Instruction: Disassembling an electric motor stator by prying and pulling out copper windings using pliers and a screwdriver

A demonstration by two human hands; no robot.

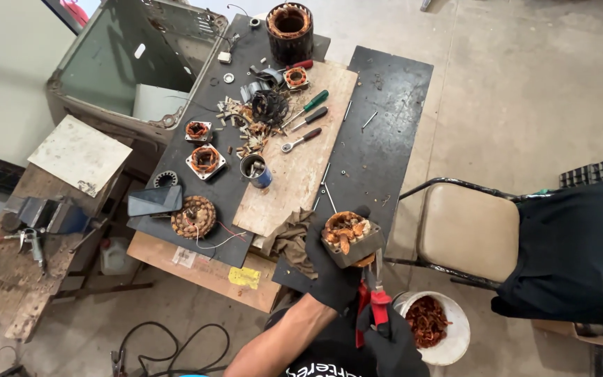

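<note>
Now we grip a small motor core [347, 237] full of copper wire in our left hand [329, 269], red cutters [371, 300] in our right hand [389, 338], above a half-full bucket [455, 349] beside the counter [385, 139].

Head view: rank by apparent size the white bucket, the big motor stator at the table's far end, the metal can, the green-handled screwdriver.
1. White bucket, though it sits nearest the camera.
2. Big motor stator.
3 and 4. Metal can and green-handled screwdriver look too alike to rank.

i see a black-topped workbench [385, 139] carrying a plywood board [294, 174]; stators [205, 160] at 9 o'clock, screwdrivers [308, 112] at 12, a rag [291, 241] at 6.
</note>
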